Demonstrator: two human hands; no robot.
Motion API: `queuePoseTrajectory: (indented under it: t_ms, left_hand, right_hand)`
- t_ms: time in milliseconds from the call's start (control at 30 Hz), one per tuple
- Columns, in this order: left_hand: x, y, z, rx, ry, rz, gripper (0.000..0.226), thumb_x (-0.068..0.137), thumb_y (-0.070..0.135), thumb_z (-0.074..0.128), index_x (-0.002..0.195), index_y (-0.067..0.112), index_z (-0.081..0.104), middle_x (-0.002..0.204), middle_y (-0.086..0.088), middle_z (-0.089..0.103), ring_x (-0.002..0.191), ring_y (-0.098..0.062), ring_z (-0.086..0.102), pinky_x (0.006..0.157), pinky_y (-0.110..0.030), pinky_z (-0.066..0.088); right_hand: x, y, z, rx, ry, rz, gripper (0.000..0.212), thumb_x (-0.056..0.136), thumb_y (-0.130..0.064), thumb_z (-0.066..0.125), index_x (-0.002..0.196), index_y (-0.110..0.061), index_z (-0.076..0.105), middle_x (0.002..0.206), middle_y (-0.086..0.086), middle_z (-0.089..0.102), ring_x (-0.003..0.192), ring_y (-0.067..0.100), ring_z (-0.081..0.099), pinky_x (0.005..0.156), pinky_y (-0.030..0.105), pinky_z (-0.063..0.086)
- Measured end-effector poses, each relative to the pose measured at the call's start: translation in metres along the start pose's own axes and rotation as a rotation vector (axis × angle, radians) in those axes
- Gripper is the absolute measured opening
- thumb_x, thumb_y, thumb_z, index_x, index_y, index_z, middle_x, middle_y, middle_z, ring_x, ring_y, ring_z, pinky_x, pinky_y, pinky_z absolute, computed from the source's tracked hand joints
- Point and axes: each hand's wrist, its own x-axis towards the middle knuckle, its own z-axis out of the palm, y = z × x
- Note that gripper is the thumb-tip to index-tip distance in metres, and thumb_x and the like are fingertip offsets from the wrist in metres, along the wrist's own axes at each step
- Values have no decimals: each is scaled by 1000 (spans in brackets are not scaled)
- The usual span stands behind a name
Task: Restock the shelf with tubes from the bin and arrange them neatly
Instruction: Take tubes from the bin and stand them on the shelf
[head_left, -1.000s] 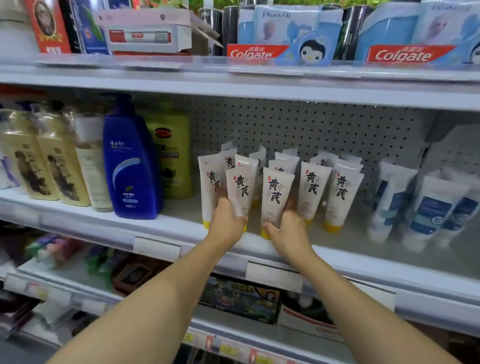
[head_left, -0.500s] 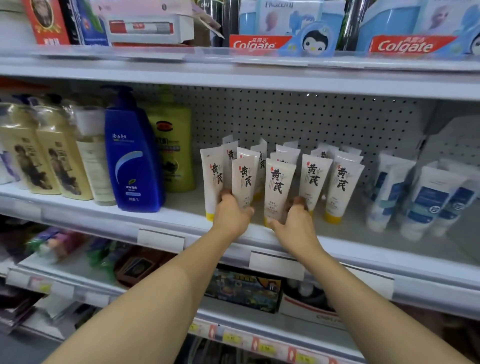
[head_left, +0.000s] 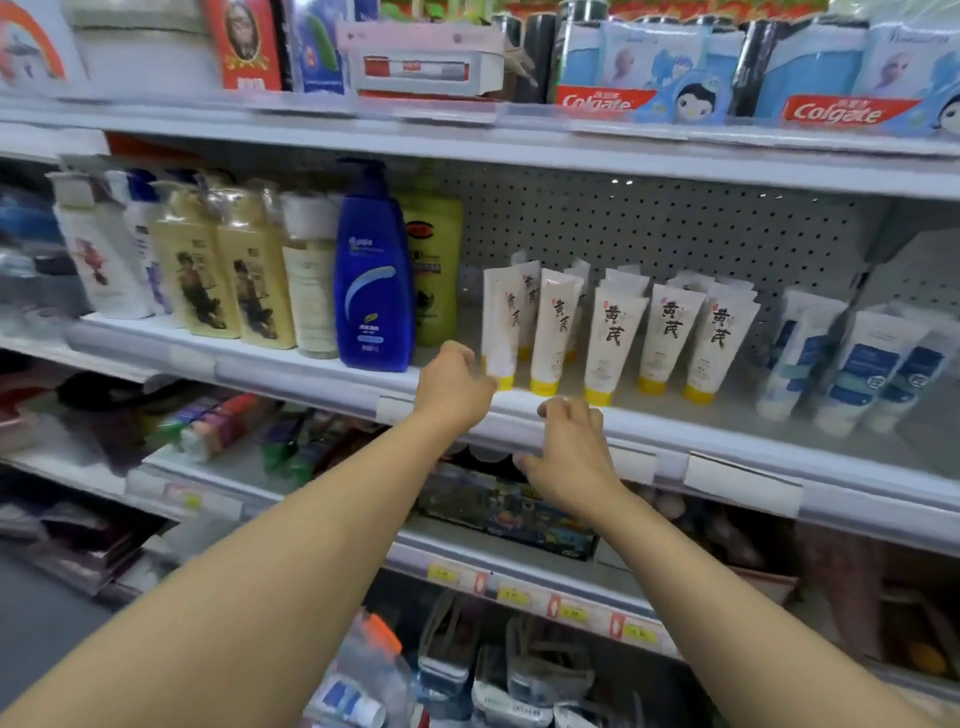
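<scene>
Several white tubes with yellow caps and black characters stand cap-down in rows on the middle shelf. My left hand hovers at the shelf's front edge, just left of the leftmost tube, fingers loosely curled and holding nothing; whether it touches that tube's cap is unclear. My right hand is below and in front of the tubes, over the shelf's front rail, fingers loosely bent and empty. No bin is clearly visible.
A tall blue pump bottle and a green bottle stand left of the tubes. White-and-blue tubes lean at the right. Colgate boxes fill the shelf above. Packaged goods lie on lower shelves.
Both hands have let go of the front tubes and drawn back to the shelf's front edge. The view has shifted, so the shelf appears further right.
</scene>
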Motion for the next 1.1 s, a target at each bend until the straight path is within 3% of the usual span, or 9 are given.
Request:
queuePoseTrajectory:
  t_ms: [167,400,467,600,767,833,900,967,1100]
  left_hand:
    - [-27,-57,-59,57,44,-90,41,87,26,60,122,8,48,127,-12,55,118,-28,50,96,-33,42]
    - [-74,-157,-128,90,67,-317,40,88,27,61,121,8,49,126,-11,54,116,-28,51,95,-33,41]
    - [-89,-184,-143,76,47,-386,37,90,25,59,121,8,48,123,-11,53,112,-29,52,89,-32,43]
    - [-118,-242,-163,109,40,-501,10,90,21,58,91,12,53,100,-7,51,100,-25,53,87,-33,44]
    - [-149,-321,-162,110,10,-694,34,86,13,60,62,21,37,93,-11,52,88,-24,52,82,-36,46]
    - [-160,-350,-156,83,-5,-772,27,86,11,61,66,20,45,96,-13,54,92,-26,56,85,-34,45]
    - [-168,-378,-148,88,-17,-840,10,85,14,63,95,11,60,108,-14,59,102,-28,58,86,-30,43]
    - [-174,-407,-136,131,-36,-907,37,84,19,65,118,8,55,119,-13,60,109,-29,58,89,-29,44]
    - [-178,-455,-109,165,-88,-966,41,84,19,63,122,6,51,124,-15,59,114,-31,55,93,-32,44]
  right_hand:
    - [-29,-57,40,-57,-131,-136,58,84,-37,61,130,-12,36,133,10,34,125,30,29,100,38,37]
    - [-76,-125,117,-95,-352,-252,57,83,-36,63,127,-10,38,129,13,35,121,32,30,98,39,37]
    - [-87,-139,137,-101,-419,-279,56,84,-33,61,129,-10,37,130,13,34,123,33,28,98,39,36]
    - [-104,-156,176,-89,-547,-296,56,84,-29,59,131,-10,34,134,12,31,128,31,25,103,40,35]
    - [-116,-163,234,-138,-695,-320,73,85,-37,59,143,-6,25,142,15,29,131,33,25,108,39,31]
    - [-119,-163,258,-145,-753,-324,71,86,-36,58,142,-6,27,143,15,29,133,34,25,110,38,28]
    - [-120,-163,283,-141,-811,-324,65,84,-34,61,137,-8,32,140,16,32,132,34,27,108,37,31]
    - [-119,-161,306,-135,-867,-320,62,83,-33,62,133,-9,34,137,15,33,131,33,27,105,37,32]
    - [-111,-152,353,-158,-945,-303,67,84,-34,63,136,-7,32,137,16,33,131,34,26,109,35,27]
